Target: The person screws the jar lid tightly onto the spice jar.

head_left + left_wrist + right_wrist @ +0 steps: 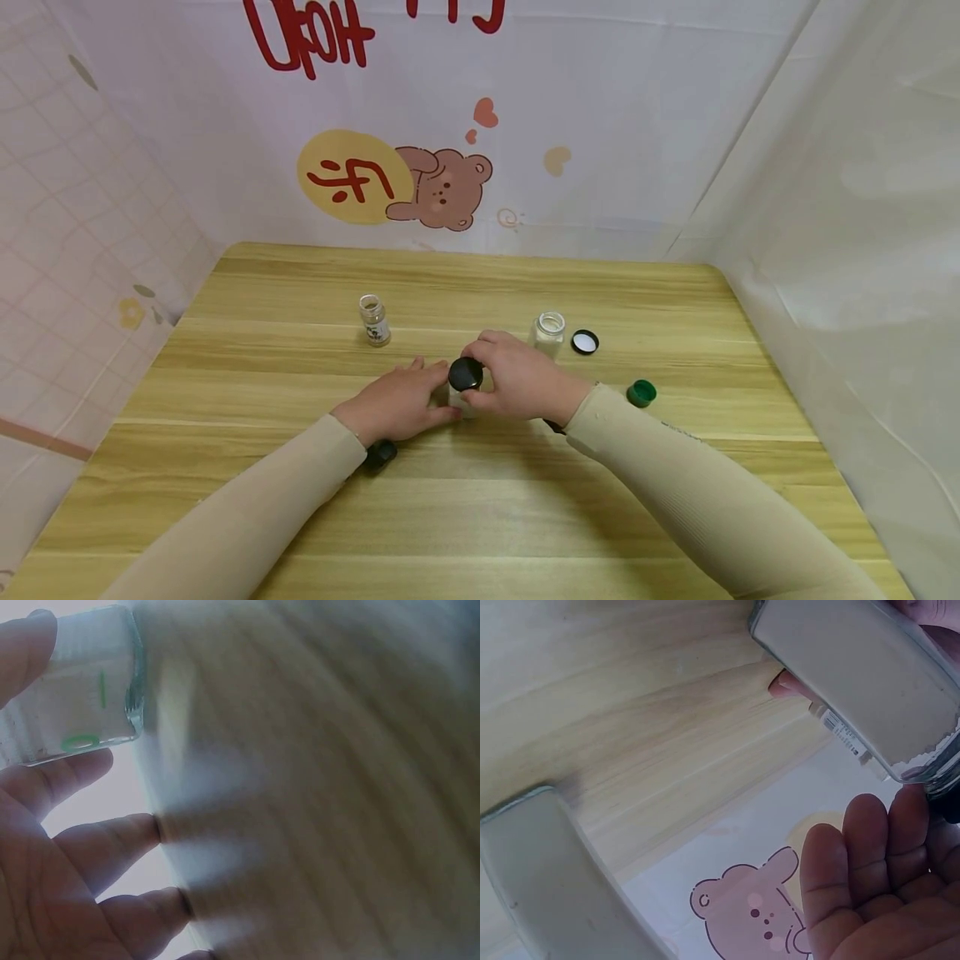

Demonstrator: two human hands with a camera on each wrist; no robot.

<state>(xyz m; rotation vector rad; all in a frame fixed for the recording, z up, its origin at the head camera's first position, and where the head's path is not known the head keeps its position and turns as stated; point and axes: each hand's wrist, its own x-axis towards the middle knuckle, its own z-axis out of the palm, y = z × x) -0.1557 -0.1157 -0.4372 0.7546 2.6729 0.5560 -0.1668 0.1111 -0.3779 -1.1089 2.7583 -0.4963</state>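
In the head view a clear glass jar with a black lid (466, 372) stands on the table between both hands. My left hand (403, 403) holds the jar (82, 686) low down between thumb and index finger; its other fingers spread beside it. From the other side my right hand (521, 377) grips the black lid by its edge. Pale powder fills most of this jar (855, 679) in the right wrist view. Just behind the right hand stands a second, lidless jar (549, 332) of pale powder, partly hidden by that hand.
A small labelled glass bottle (377, 323), uncapped, stands at the back left. Right of the second jar a black lid (585, 342) lies with its white inside up. A green cap (642, 393) lies nearer the right forearm. White cloth walls (630, 100) border the table.
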